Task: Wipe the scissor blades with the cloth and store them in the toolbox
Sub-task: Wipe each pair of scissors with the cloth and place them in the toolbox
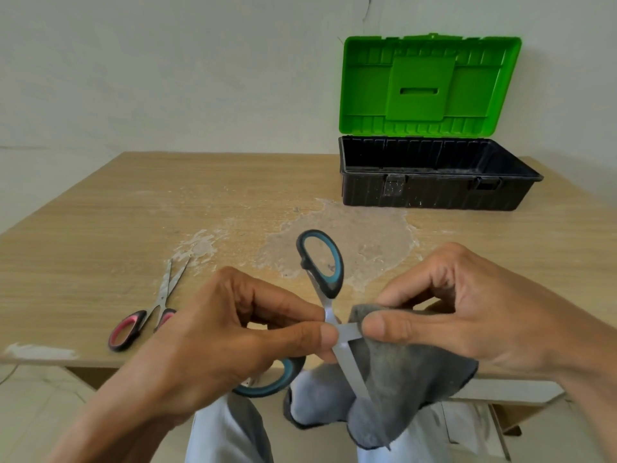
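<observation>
Wiping in hand: we hold the teal-and-black-handled steel scissors [329, 312] over the counter's 6 o'clock edge, with the grey cloth [400, 379] on one blade.

Our left grip [233, 332] pinches the spread scissors at the pivot. Our right grip [467, 315] is clenched on the cloth around the blade pointing to 3 o'clock, though the fold hides how much steel it covers. Next, we judge, comes a draw toward the tip, then the 5 o'clock blade. The open black toolbox with its green lid [440, 192] waits at 1 o'clock on the wooden counter [100, 228].
</observation>
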Demonstrator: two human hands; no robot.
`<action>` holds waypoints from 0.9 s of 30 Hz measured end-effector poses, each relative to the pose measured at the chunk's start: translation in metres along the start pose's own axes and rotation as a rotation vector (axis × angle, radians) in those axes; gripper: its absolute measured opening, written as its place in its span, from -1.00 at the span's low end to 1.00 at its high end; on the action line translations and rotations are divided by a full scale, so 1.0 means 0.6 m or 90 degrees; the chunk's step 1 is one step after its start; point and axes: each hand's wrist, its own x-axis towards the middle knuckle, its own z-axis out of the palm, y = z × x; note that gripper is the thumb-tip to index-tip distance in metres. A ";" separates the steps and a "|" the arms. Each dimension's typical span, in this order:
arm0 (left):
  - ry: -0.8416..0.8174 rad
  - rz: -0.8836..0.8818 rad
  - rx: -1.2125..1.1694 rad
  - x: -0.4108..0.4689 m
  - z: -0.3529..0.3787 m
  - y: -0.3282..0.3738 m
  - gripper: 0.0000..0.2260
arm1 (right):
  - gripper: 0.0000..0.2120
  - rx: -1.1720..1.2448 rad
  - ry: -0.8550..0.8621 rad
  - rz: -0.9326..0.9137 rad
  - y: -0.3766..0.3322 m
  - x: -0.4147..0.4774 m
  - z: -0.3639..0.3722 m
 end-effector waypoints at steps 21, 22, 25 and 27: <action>-0.008 0.015 -0.021 -0.003 -0.006 -0.003 -0.89 | -0.79 -0.006 0.026 -0.011 0.004 -0.010 -0.001; -0.005 0.026 -0.015 -0.005 -0.011 -0.003 -0.88 | -0.79 -0.001 0.029 -0.010 0.001 -0.011 -0.005; -0.004 0.055 0.004 -0.014 -0.027 -0.001 -0.86 | -0.82 0.018 0.070 -0.004 0.001 -0.016 -0.023; 0.009 0.064 0.009 -0.014 -0.030 -0.001 -0.85 | -0.81 0.025 0.079 -0.010 -0.001 -0.017 -0.025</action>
